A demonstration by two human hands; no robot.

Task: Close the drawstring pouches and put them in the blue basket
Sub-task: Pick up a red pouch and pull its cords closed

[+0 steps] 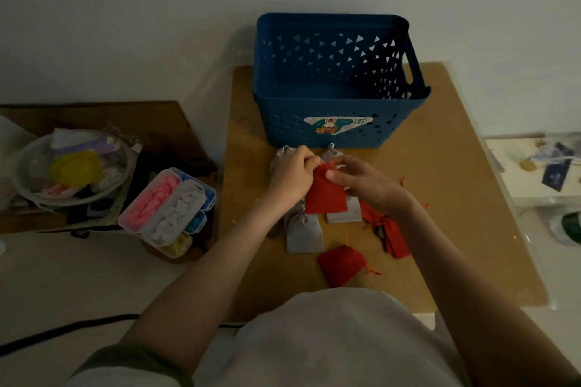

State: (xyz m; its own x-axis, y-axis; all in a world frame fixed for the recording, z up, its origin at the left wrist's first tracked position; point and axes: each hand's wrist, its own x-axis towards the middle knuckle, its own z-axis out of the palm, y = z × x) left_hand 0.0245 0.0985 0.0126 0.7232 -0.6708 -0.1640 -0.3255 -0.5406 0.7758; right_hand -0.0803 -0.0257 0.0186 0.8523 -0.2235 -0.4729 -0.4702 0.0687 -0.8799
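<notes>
The blue basket [283, 126] is moulded plastic, smooth and matt, its walls pierced with small triangular holes. A sticker [338, 126] on its front wall has a smooth, slightly glossy face. The red pouch [327, 196] is soft cloth with a matt finish. The grey pouches [305, 234] are matt cloth too, lightly creased. The counter [446, 173] is a flat brown board, matt, like fibreboard or card. The lidded boxes [169, 207] are clear glossy plastic, and the bowl [28, 163] is clear and shiny.
</notes>
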